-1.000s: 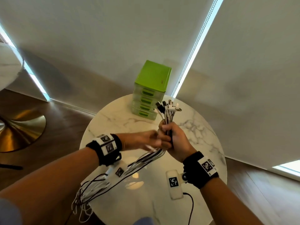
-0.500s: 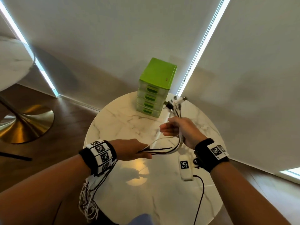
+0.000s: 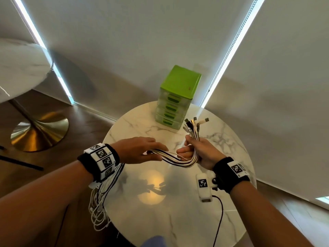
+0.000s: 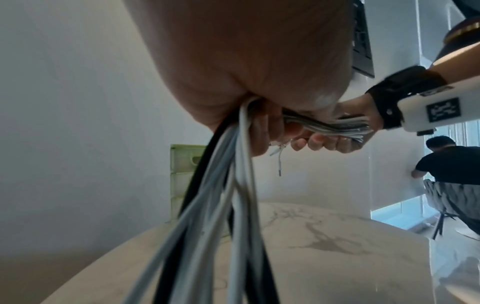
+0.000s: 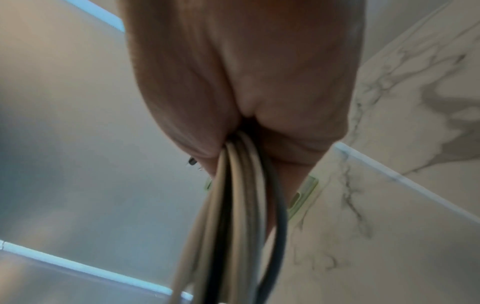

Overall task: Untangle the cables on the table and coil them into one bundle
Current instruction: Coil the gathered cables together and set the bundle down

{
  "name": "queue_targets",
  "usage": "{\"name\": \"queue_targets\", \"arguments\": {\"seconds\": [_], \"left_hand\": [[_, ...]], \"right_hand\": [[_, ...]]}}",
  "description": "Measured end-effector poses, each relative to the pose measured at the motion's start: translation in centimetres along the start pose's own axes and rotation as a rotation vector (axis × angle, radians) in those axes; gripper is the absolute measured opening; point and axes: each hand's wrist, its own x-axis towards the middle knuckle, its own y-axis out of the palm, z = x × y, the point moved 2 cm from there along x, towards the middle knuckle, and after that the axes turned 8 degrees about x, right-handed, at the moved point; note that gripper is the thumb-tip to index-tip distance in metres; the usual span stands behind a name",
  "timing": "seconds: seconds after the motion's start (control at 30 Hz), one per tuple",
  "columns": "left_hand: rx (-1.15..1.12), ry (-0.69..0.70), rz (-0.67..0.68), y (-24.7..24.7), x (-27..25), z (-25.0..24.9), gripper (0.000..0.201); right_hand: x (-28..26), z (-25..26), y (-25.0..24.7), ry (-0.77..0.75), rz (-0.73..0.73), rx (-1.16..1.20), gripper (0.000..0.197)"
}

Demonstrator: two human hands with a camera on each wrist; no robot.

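A bundle of several white and black cables (image 3: 178, 158) sags between my two hands above the round marble table (image 3: 160, 220). My right hand (image 3: 197, 149) grips the bundle just below its plug ends (image 3: 194, 124), which fan upward. My left hand (image 3: 142, 150) holds the same cables about a hand's width to the left, fingers curled round them, as the left wrist view shows (image 4: 249, 127). The loose lengths (image 3: 99, 207) hang below my left wrist, past the table's left edge. In the right wrist view the cables (image 5: 241, 205) run out of my closed palm.
A green plastic drawer unit (image 3: 175, 97) stands at the far edge of the table, close behind the plug ends. A second marble table with a brass foot (image 3: 39, 131) is at the left. Another person (image 4: 451, 166) is seen far off in the left wrist view.
My hands have drawn apart: the left slid leftward along the cables, so a short span now sags between them. The right hand still holds the plug ends up.
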Motion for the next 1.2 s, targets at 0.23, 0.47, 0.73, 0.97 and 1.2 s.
{"name": "queue_targets", "arguments": {"seconds": [0.23, 0.47, 0.73, 0.97, 1.2], "left_hand": [[0.166, 0.128, 0.009, 0.6, 1.6, -1.0, 0.074], [0.073, 0.025, 0.121, -0.4, 3.0, -0.6, 0.034], [-0.056, -0.067, 0.001, -1.0, 3.0, -0.2, 0.022], [-0.405, -0.344, -0.073, -0.9, 0.7, 0.7, 0.030], [-0.811, -0.643, -0.192, 1.5, 0.5, 0.7, 0.022]], "right_hand": [[0.0, -0.7, 1.3, 0.025, 0.122, -0.267, 0.033], [-0.5, -3.8, 4.0, 0.118, 0.342, -0.195, 0.050], [-0.3, -4.5, 4.2, 0.103, 0.437, -0.096, 0.052], [-0.1, -2.3, 3.2, -0.015, 0.338, -0.059, 0.021], [-0.2, -0.4, 4.9, -0.245, 0.184, -0.143, 0.018]]}}
